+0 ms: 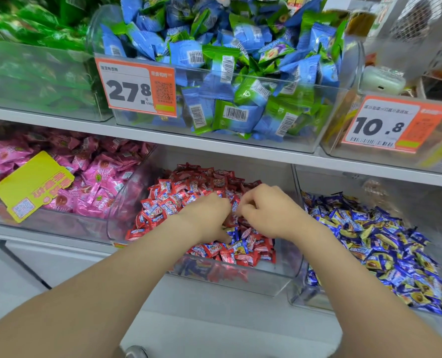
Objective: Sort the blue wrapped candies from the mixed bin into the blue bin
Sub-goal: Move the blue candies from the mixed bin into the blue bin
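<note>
The mixed bin (266,285) is the clear tub at the middle of the lower shelf, heaped with red wrapped candies (173,200). A few blue wrapped candies (236,245) lie among them near the front. Both my hands are down in this pile, close together. My left hand (207,215) has its fingers curled into the candies, with the thumb beside a blue one. My right hand (266,210) is curled too, fingertips at the wrappers. What either hand holds is hidden. The blue bin (298,293) stands directly to the right, full of blue-and-yellow candies (370,236).
A bin of pink candies (90,182) with a yellow tag (31,184) sits to the left. On the upper shelf stand a blue-and-green candy bin (240,140) with an orange price card (137,86), a green candy bin (33,73), and another price card (388,125) to the right.
</note>
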Tool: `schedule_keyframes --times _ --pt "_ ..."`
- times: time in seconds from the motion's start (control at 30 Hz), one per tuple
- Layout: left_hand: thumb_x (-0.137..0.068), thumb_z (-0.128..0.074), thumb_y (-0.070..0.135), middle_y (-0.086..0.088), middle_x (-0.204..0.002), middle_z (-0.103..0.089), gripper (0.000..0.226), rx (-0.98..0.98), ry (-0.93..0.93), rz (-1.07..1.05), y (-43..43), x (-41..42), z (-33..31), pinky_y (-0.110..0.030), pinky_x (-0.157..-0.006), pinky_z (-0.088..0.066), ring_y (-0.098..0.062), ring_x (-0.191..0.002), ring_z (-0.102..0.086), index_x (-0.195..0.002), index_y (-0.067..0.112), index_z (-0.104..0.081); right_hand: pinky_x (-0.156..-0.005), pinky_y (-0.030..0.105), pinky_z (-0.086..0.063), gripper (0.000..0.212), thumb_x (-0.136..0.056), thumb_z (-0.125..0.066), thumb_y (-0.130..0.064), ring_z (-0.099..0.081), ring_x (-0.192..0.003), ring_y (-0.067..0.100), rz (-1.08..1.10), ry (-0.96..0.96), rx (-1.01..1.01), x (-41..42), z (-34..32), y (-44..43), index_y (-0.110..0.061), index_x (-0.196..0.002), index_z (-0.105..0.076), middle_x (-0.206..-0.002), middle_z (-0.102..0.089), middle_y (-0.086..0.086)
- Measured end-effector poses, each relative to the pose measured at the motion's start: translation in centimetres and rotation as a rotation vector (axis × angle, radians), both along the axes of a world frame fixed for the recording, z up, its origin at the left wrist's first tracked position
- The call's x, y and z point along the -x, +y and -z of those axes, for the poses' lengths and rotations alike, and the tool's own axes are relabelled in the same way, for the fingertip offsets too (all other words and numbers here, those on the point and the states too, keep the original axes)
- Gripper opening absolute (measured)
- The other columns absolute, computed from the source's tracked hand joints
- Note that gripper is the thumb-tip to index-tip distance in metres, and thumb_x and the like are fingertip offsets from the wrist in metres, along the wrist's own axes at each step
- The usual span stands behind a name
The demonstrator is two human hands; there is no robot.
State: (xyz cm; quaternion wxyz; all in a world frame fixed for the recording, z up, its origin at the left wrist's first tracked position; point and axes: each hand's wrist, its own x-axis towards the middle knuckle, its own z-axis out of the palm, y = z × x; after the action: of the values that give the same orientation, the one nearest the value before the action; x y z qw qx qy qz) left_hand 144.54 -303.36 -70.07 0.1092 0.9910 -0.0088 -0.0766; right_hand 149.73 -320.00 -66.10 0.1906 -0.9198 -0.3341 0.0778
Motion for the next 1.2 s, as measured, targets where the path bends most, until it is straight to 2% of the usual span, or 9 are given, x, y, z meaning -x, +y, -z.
schedule_keyframes --times 0.1,0.17,0.3,0.4,0.53,0.77,0.97,1.03,1.2 --pt "-0.073 -0.094 0.039 -0.005 -0.089 -0.070 0.042 0.043 0.037 0.012 -0.2 -0.4 0.2 -0.040 -0.074 -0.060 -0.026 -0.081 -0.068 -0.096 0.010 -0.074 -0.067 0.043 -0.057 0.025 -0.085 -0.055 -0.021 -0.051 -0.057 0.022 -0.059 -0.026 0.053 -0.5 0.5 -0.2 -0.011 -0.066 -0.068 -0.055 -0.057 0.003" --pt "-0.064 -0.099 0.038 0.000 -0.089 -0.066 0.049 0.061 0.054 0.043 0.0 -0.3 0.3 -0.036 -0.072 -0.055 -0.024 -0.084 -0.066 -0.098 0.013 -0.073 -0.072 0.040 -0.059 0.017 -0.080 -0.068 -0.033 -0.058 -0.066 0.012 -0.095 -0.019 0.161 -0.6 1.0 -0.4 -0.021 -0.069 -0.074 -0.061 -0.065 -0.006" --pt "-0.064 -0.099 0.036 0.007 -0.084 -0.061 0.043 0.029 0.064 0.095 0.6 0.0 0.5 -0.029 -0.061 -0.044 -0.021 -0.081 -0.064 -0.088 0.022 -0.067 -0.076 0.034 -0.054 0.029 -0.072 -0.086 -0.047 -0.054 -0.087 0.012 -0.188 -0.031 0.334 0.0 1.7 -0.2 -0.032 -0.096 -0.078 -0.081 -0.060 -0.014" --pt "-0.070 -0.094 0.033 -0.003 -0.085 -0.067 0.034 0.024 0.044 0.114 0.7 0.3 0.7 -0.028 -0.053 -0.040 -0.025 -0.077 -0.065 -0.085 0.016 -0.068 -0.072 0.032 -0.051 0.039 -0.075 -0.089 -0.046 -0.057 -0.087 0.016 -0.258 -0.045 0.406 0.7 2.2 0.7 -0.030 -0.110 -0.079 -0.079 -0.054 -0.017" --pt "-0.073 -0.087 0.029 -0.009 -0.080 -0.067 0.028 0.088 0.011 0.123 1.0 0.5 0.5 -0.036 -0.059 -0.049 -0.029 -0.074 -0.064 -0.075 0.014 -0.063 -0.068 0.032 -0.053 0.028 -0.071 -0.096 -0.037 -0.061 -0.080 0.017 -0.256 0.021 0.382 0.3 2.6 1.0 -0.023 -0.087 -0.078 -0.075 -0.058 -0.014" --pt "-0.082 -0.085 0.031 0.003 -0.062 -0.053 0.040 0.234 -0.093 0.054 2.1 1.1 -1.5 -0.030 -0.062 -0.041 -0.008 -0.058 -0.049 -0.068 0.017 -0.051 -0.082 0.042 -0.052 0.031 -0.089 -0.070 -0.040 -0.045 -0.081 0.013 -0.180 -0.009 0.259 -0.4 1.4 -0.3 -0.010 -0.089 -0.064 -0.090 -0.066 0.012" --pt "-0.084 -0.085 0.035 -0.002 -0.071 -0.056 0.040 0.269 -0.209 -0.071 4.3 1.9 -3.1 -0.031 -0.056 -0.036 -0.016 -0.065 -0.049 -0.075 0.016 -0.051 -0.085 0.042 -0.052 0.021 -0.083 -0.069 -0.035 -0.046 -0.086 0.006 -0.082 -0.017 0.040 -0.1 0.2 -0.1 -0.024 -0.096 -0.056 -0.087 -0.061 -0.002" --pt "-0.084 -0.085 0.033 -0.005 -0.075 -0.061 0.038 0.287 -0.234 -0.101 4.7 2.4 -3.4 -0.032 -0.058 -0.039 -0.020 -0.069 -0.056 -0.078 0.017 -0.051 -0.085 0.039 -0.055 0.025 -0.084 -0.068 -0.033 -0.056 -0.087 0.012 -0.078 0.024 0.066 0.1 0.4 0.4 -0.028 -0.109 -0.066 -0.089 -0.064 -0.005" --pt "-0.089 -0.082 0.029 -0.005 -0.074 -0.067 0.036 0.364 -0.157 -0.099 5.3 3.5 -3.6 -0.034 -0.062 -0.049 -0.010 -0.061 -0.055 -0.113 0.035 -0.056 -0.079 0.043 -0.063 0.018 -0.079 -0.066 -0.020 -0.070 -0.087 0.026 -0.084 -0.090 0.244 0.6 2.3 2.8 -0.024 -0.090 -0.079 -0.092 -0.073 -0.001"
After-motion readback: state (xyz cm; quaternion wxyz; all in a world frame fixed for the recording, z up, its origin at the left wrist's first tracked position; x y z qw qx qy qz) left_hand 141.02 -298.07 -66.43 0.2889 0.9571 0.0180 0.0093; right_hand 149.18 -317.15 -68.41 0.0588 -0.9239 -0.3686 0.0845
